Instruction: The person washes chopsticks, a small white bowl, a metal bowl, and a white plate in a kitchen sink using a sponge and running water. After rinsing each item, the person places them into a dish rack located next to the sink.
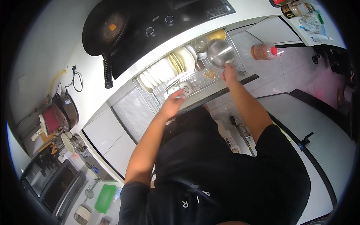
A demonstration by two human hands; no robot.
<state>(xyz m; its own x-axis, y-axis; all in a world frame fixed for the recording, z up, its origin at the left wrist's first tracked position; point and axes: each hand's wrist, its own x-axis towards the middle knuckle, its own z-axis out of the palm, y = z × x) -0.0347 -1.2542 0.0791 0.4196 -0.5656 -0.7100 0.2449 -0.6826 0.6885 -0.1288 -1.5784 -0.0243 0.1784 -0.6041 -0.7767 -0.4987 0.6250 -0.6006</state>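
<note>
My right hand [229,75] grips the near rim of a shiny stainless steel bowl [220,53]. The bowl is at the right end of a pulled-out wire dish drawer [197,94]. Over the drawer's front left part is my left hand [172,105], its fingers apart and nothing in them. Just beyond those fingertips sits a white piece of crockery with a smiling face [186,89]. A row of white plates [163,70] stands on edge along the back of the drawer. Glass bowls [200,45] and a yellow dish [218,35] fill the back right corner.
A black wok [104,31] rests on the black cooktop [135,53] above the drawer. To the right, a plastic oil bottle with a red cap [263,51] is on the tiled floor. The drawer's dark front edge [202,102] lies close to my body.
</note>
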